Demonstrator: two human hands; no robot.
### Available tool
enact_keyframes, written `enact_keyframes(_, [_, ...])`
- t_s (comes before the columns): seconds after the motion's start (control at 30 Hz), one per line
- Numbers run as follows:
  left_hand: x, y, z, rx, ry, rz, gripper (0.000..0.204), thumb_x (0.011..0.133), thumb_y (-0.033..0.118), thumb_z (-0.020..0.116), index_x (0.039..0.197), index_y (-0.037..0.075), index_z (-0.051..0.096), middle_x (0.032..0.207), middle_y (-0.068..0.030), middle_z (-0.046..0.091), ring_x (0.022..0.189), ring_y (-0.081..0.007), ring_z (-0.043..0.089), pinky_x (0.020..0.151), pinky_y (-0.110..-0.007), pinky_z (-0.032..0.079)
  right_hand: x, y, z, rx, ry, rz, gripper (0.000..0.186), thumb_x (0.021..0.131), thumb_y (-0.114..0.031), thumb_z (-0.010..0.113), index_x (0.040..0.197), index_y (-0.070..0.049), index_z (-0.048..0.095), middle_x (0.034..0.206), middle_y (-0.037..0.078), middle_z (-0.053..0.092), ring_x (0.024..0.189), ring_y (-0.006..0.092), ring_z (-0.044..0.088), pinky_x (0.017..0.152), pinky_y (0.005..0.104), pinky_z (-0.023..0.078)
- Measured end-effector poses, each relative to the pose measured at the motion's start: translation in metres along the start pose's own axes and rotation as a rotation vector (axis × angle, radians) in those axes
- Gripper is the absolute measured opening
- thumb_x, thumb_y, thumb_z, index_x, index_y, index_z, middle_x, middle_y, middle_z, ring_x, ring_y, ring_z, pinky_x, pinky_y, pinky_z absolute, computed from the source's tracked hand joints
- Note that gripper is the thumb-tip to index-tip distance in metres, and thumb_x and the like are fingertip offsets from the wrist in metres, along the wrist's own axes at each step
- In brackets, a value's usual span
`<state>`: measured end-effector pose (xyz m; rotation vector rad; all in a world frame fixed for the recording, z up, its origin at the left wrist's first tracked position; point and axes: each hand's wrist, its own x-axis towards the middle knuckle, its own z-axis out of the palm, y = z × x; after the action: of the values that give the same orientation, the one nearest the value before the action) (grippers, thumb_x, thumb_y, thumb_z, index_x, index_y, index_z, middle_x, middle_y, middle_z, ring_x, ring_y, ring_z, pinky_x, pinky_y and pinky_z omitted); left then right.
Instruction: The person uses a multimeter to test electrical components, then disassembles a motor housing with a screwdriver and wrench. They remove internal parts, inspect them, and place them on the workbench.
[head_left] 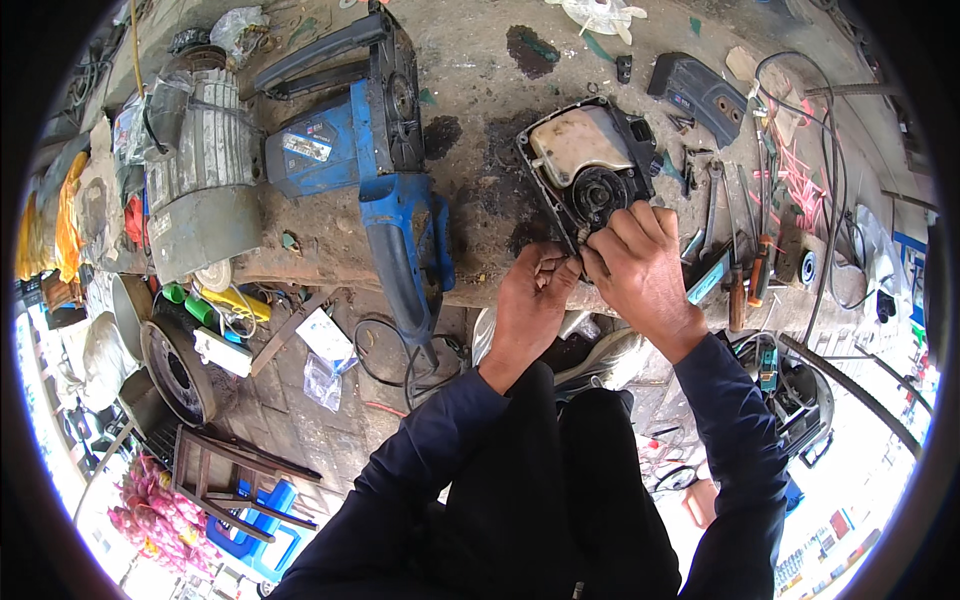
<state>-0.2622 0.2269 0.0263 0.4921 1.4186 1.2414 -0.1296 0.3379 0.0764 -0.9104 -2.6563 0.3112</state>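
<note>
A black housing (545,190), with an off-white plastic tank (580,140) set in it and a round black part (597,192) below the tank, lies tilted on the greasy bench. At its near corner both my hands meet. My left hand (532,305) is closed in a pinch, thumb against fingers, right at the housing's edge. Beside it, my right hand (640,262) curls over the near right side with fingers pinched down. What the fingertips hold is hidden. To the left lies the blue and black body of an electric chainsaw (330,145), its handle (395,245) overhanging the bench edge.
A grey electric motor (205,170) stands at the left. A black cover (700,95) lies at the back right. Wrenches (712,200), an orange-handled screwdriver (760,268) and cables (828,160) crowd the right. A wheel rim (180,372) and a blue stool (262,530) are below at left.
</note>
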Motion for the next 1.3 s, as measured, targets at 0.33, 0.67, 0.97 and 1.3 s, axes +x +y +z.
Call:
enact_keyframes(0.33, [0.0,-0.001,-0.001,0.018,-0.012,0.012,0.031,0.104,0.02,0.072,0.118,-0.006,0.061,0.103,-0.0091,0.071,0.089,-0.0135,0.069,0.08,-0.029,0.056,0.004,0.005,-0.004,0.012,0.026,-0.127,0.016,0.075,-0.009,0.076,0.08,-0.009,0.061,0.085,0.007,0.05,0.09,0.0281,0.053,0.084,0.0424,0.041])
enact_keyframes(0.67, [0.001,-0.006,-0.001,0.069,-0.014,-0.02,0.028,0.105,0.018,0.071,0.117,-0.005,0.061,0.102,-0.0089,0.07,0.091,-0.0146,0.068,0.081,-0.03,0.056,0.016,0.02,-0.022,-0.026,-0.122,-0.322,0.014,0.076,-0.008,0.073,0.083,-0.007,0.061,0.085,0.008,0.049,0.089,0.0293,0.054,0.085,0.0432,0.042])
enact_keyframes(0.97, [-0.003,0.003,-0.003,0.097,0.0,0.011,0.028,0.104,0.018,0.071,0.119,-0.004,0.062,0.103,-0.0073,0.071,0.091,-0.013,0.067,0.081,-0.029,0.055,0.011,0.021,-0.052,-0.117,0.035,-0.183,0.016,0.077,-0.007,0.078,0.087,-0.008,0.064,0.085,0.006,0.052,0.086,0.0277,0.054,0.084,0.0424,0.041])
enact_keyframes(1.3, [-0.062,0.122,-0.008,-0.207,-0.209,0.138,0.027,0.103,0.014,0.073,0.123,-0.004,0.066,0.104,-0.0036,0.073,0.094,-0.0086,0.066,0.082,-0.026,0.055,0.008,-0.054,-0.155,-0.115,0.1,-0.279,0.024,0.067,-0.008,0.074,0.091,-0.008,0.068,0.085,0.004,0.051,0.086,0.0255,0.056,0.085,0.0424,0.044])
